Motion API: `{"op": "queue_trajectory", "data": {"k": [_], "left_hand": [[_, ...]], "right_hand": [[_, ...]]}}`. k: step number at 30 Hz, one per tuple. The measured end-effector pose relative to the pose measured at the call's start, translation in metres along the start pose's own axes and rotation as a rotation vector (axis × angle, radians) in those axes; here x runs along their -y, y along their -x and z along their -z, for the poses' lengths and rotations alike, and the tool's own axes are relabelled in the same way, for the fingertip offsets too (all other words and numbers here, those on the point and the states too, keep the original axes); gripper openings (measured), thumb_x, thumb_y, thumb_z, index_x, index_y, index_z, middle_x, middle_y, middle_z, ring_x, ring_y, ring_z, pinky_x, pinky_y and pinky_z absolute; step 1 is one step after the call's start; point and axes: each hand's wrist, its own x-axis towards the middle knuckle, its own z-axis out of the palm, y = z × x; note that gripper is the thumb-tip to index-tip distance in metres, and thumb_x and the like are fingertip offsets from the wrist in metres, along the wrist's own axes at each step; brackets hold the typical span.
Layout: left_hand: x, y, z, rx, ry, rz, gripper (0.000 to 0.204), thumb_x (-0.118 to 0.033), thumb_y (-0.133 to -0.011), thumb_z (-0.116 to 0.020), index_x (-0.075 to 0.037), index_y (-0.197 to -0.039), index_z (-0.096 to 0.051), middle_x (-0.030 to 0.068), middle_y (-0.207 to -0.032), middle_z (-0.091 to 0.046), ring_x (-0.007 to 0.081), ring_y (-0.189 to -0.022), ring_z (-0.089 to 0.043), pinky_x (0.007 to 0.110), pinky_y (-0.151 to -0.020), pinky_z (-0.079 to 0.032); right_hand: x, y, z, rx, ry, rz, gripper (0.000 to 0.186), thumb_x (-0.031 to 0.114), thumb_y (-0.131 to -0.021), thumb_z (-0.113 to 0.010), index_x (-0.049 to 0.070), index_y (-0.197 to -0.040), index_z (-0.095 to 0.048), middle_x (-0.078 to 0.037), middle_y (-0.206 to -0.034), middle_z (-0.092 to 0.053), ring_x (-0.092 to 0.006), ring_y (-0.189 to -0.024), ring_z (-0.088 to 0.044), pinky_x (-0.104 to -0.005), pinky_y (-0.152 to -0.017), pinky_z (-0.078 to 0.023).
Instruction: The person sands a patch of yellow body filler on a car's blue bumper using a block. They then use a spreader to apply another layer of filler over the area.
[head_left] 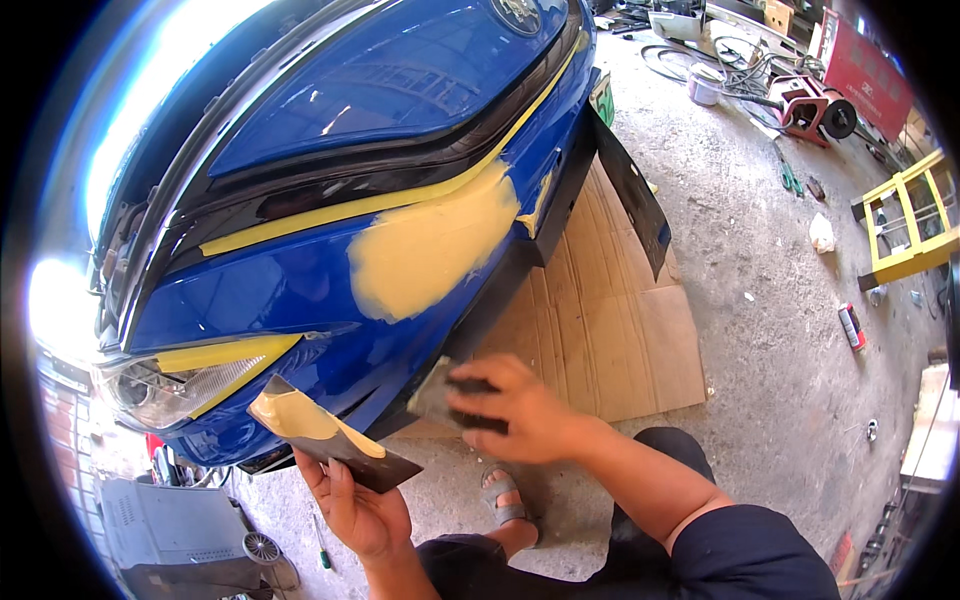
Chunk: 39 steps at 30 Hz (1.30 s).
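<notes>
From the head view, looking down at the blue front of a car (300,290), with both hands in front of it. Gripping a dark plate (392,468) in the left hand (365,518), pinched at its lower edge between thumb and fingers, tilted near the headlight (150,390) and bearing pale yellow paste (310,415) over its upper part. Holding a dark flat piece (432,395) in the right hand (525,412), with fingers bent over it and slightly parted; too blurred there to make out more, and cannot tell the thumb's place. Held to the right of the plate, apart from it, by the car's lower edge. Higher on the bodywork, a broad pale yellow patch (435,245), reaching up to a strip of yellow tape (330,213) along the dark trim. More yellow tape at the headlight. Beneath, flattened cardboard (620,340) on a concrete floor (770,400), with a sandalled foot (510,508) near its edge. Well off to the right, a green-handled tool (790,178), a red-and-dark can (852,327) and a yellow metal frame (905,268). At lower left, a grey casing (165,520) and a green-handled screwdriver (324,558).
</notes>
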Motion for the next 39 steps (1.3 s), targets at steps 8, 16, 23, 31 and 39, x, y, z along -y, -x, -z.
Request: {"op": "queue_trajectory", "data": {"k": [8, 16, 23, 31, 39], "left_hand": [[0.01, -0.002, -0.001, -0.051, -0.047, 0.053, 0.047, 0.0, -0.091, -0.048, -0.004, -0.137, -0.038, 0.0105, -0.133, -0.05, 0.0239, -0.123, -0.048, 0.041, -0.106, -0.036], [0.011, -0.003, 0.002, -0.042, -0.079, 0.02, 0.047, -0.003, -0.093, -0.044, -0.007, -0.139, -0.034, 0.0108, -0.135, -0.047, 0.0239, -0.123, -0.047, 0.042, -0.106, -0.036], [0.003, 0.0, 0.008, -0.091, -0.044, -0.002, 0.048, 0.0, -0.091, -0.045, -0.003, -0.138, -0.035, 0.0125, -0.134, -0.048, 0.0248, -0.121, -0.049, 0.041, -0.105, -0.038], [-0.002, 0.001, 0.012, -0.053, -0.047, -0.023, 0.044, -0.005, -0.095, -0.042, -0.007, -0.139, -0.034, 0.011, -0.135, -0.047, 0.0242, -0.121, -0.049, 0.04, -0.103, -0.039], [0.0, 0.001, 0.016, -0.043, -0.021, -0.012, 0.047, 0.0, -0.091, -0.045, -0.004, -0.138, -0.035, 0.0125, -0.134, -0.049, 0.0253, -0.121, -0.049, 0.042, -0.104, -0.039]], "right_hand": [[-0.001, -0.053, 0.043, -0.487, 0.227, -0.345, 0.05, 0.024, -0.081, -0.065, 0.0, -0.123, -0.053, -0.02, -0.126, -0.048, -0.0402, -0.115, -0.043, -0.046, -0.097, -0.038], [0.005, -0.088, 0.013, -0.582, 0.28, -0.357, 0.055, 0.03, -0.085, -0.06, 0.0, -0.13, -0.049, -0.025, -0.132, -0.039, -0.043, -0.117, -0.036, -0.0475, -0.098, -0.036], [0.02, -0.108, -0.016, -0.652, 0.38, -0.268, 0.051, 0.025, -0.082, -0.062, 0.0, -0.125, -0.053, -0.026, -0.13, -0.04, -0.0455, -0.109, -0.039, -0.0494, -0.093, -0.038], [0.055, -0.103, -0.049, -0.496, 0.336, -0.2, 0.053, 0.024, -0.08, -0.065, 0.002, -0.126, -0.052, -0.023, -0.128, -0.04, -0.0429, -0.108, -0.039, -0.0492, -0.093, -0.037], [0.038, -0.066, -0.024, -0.46, 0.31, -0.2, 0.051, 0.024, -0.082, -0.062, 0.003, -0.128, -0.051, -0.025, -0.13, -0.041, -0.044, -0.114, -0.038, -0.0508, -0.096, -0.035]]}}
